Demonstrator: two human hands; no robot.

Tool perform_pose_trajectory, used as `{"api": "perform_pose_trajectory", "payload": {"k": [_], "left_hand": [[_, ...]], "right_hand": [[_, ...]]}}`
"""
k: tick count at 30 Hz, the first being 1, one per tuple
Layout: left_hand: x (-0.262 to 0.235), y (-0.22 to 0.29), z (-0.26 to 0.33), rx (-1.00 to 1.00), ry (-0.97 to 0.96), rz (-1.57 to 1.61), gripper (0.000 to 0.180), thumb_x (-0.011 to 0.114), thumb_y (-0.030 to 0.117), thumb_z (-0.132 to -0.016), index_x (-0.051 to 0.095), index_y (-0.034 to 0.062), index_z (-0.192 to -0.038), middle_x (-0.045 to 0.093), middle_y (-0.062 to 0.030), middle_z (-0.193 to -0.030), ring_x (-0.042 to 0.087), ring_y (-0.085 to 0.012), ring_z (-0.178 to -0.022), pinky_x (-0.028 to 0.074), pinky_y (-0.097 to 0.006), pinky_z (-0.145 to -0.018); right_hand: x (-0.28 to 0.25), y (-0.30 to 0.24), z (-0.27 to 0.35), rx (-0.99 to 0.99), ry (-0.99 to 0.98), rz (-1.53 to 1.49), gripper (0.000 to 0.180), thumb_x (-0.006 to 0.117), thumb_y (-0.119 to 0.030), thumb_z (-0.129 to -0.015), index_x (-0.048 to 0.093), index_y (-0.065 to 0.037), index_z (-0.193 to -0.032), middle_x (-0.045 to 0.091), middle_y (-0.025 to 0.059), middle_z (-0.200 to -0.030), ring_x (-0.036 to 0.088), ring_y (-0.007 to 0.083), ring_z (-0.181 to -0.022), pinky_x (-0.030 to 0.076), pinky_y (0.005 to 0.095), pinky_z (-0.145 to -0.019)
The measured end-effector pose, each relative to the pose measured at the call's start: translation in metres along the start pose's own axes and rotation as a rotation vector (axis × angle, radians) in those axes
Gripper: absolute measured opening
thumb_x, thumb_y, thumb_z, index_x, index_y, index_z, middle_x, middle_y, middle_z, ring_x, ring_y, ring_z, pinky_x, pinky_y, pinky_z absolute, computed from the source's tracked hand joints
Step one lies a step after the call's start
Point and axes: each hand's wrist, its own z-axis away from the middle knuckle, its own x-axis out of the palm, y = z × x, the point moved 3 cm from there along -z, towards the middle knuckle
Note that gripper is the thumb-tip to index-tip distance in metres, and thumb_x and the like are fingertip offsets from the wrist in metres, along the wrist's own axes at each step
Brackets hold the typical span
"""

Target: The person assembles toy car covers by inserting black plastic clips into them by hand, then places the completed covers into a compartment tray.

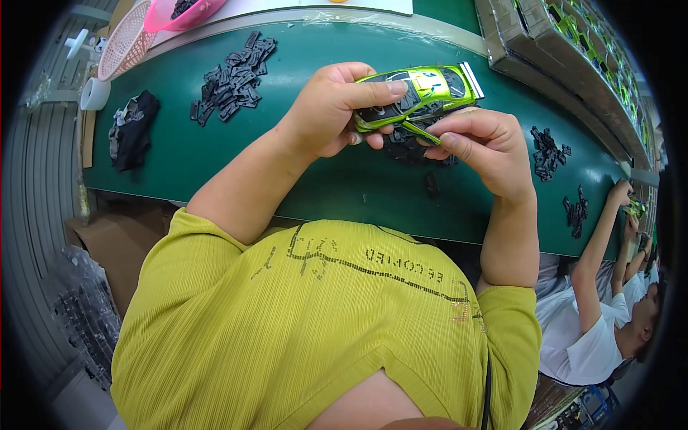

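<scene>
green conveyor belt runs across the view | grey metal frame along its left edge | brown cardboard below it | rows of grey trays at upper right | even, bright light

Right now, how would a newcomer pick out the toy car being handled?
Find the green belt crossing the frame. Above its middle, the left hand and right hand hold a toy car: bright lime green with a white rear wing, unlike the black parts heaped around.
</scene>
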Motion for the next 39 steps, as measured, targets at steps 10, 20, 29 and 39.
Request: {"api": "perform_pose_trajectory", "payload": {"k": [10,20,29,39], "left_hand": [[-0.003,-0.001,-0.001,-0.002,0.020,-0.005,0.028,0.068,0.022,-0.089,0.059,-0.0018,-0.099,0.064,-0.0119,-0.085,0.059,-0.0136,-0.059,0.049,-0.024,-0.044],[0.006,0.001,0.003,-0.047,0.057,-0.111,0.033,0.069,0.025,-0.089,0.058,-0.0019,-0.104,0.065,-0.0101,-0.076,0.062,-0.0120,-0.052,0.039,-0.017,-0.040],[0.017,0.008,-0.001,0.368,-0.150,0.143,0.028,0.066,0.017,-0.091,0.061,-0.0032,-0.108,0.068,-0.0097,-0.095,0.066,-0.0144,-0.083,0.053,-0.024,-0.071],[0.058,0.015,0.009,0.940,0.172,-0.246,0.013,0.077,0.007,-0.081,0.068,-0.0016,-0.087,0.068,-0.0064,-0.084,0.063,-0.0091,-0.075,0.053,-0.023,-0.069]], "right_hand": [[0.003,0.002,-0.001,0.022,0.036,-0.038,0.014,0.066,0.000,-0.089,0.070,0.005,-0.101,0.070,0.0124,-0.093,0.070,0.0182,-0.079,0.058,0.0267,-0.072],[0.016,-0.006,-0.005,-0.228,0.093,0.579,0.018,0.074,-0.005,-0.081,0.070,0.003,-0.097,0.069,0.0092,-0.085,0.065,0.0136,-0.069,0.052,0.0248,-0.062],[0.008,0.007,-0.006,-0.218,0.384,0.107,0.009,0.071,-0.003,-0.085,0.070,0.002,-0.092,0.061,-0.0010,-0.086,0.055,0.0069,-0.077,0.044,0.0209,-0.068],[0.032,-0.011,0.007,-0.397,0.550,-0.087,0.015,0.065,-0.002,-0.091,0.069,0.003,-0.104,0.066,0.0023,-0.093,0.060,0.0100,-0.087,0.047,0.0227,-0.080]]}}
